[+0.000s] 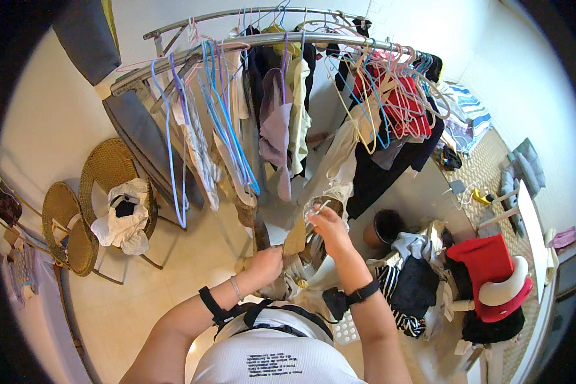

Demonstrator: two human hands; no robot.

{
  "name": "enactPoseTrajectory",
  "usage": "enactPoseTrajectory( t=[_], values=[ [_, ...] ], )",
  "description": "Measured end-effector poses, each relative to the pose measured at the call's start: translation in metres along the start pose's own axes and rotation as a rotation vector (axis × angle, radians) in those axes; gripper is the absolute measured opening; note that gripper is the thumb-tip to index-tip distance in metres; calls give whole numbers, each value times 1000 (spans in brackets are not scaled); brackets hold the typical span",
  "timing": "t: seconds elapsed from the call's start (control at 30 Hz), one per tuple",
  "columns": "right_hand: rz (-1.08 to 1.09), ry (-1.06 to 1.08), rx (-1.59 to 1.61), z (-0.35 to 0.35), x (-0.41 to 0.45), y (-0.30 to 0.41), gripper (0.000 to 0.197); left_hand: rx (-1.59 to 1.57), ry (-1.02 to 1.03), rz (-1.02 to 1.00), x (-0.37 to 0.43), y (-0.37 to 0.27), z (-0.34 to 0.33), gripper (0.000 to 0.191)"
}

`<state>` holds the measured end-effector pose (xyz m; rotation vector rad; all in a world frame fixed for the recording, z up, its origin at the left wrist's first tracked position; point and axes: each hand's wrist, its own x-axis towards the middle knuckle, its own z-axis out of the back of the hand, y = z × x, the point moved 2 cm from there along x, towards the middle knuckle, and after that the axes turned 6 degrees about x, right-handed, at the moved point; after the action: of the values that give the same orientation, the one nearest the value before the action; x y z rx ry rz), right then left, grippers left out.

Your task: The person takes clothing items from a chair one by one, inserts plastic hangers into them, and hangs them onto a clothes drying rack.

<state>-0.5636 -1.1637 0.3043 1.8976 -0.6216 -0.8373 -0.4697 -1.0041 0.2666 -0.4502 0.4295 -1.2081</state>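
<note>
My right hand pinches a pale hanger near its hook, in front of my chest. My left hand is closed on the edge of a tan garment that spreads between both hands. Below the hands, more beige cloth bunches near my waist, partly hidden by my left hand. Just beyond my right hand hangs a cream, lacy garment; whether it joins the cloth I hold, I cannot tell.
A metal double-rail clothes rack stands ahead, with garments and several bare plastic hangers. To the left, a wicker chair bears white cloth. At right are a dark bin, piled clothes and a red-draped seat.
</note>
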Motion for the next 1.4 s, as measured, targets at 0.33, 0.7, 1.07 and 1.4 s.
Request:
enactPoseTrajectory(
  t=[0.33,0.7,1.07,1.4],
  values=[
    [255,-84,-612,18,-10,-26,38,-161,40,188,22,-73,4,34],
    [546,-84,-733,53,42,-7,23,-171,-83,-142,39,-29,11,42],
    [716,-13,-812,-23,97,202,26,-299,-184,11,23,6,39,40],
    [828,31,-871,-67,152,261,49,-297,-261,65,17,8,57,34]
  ],
)
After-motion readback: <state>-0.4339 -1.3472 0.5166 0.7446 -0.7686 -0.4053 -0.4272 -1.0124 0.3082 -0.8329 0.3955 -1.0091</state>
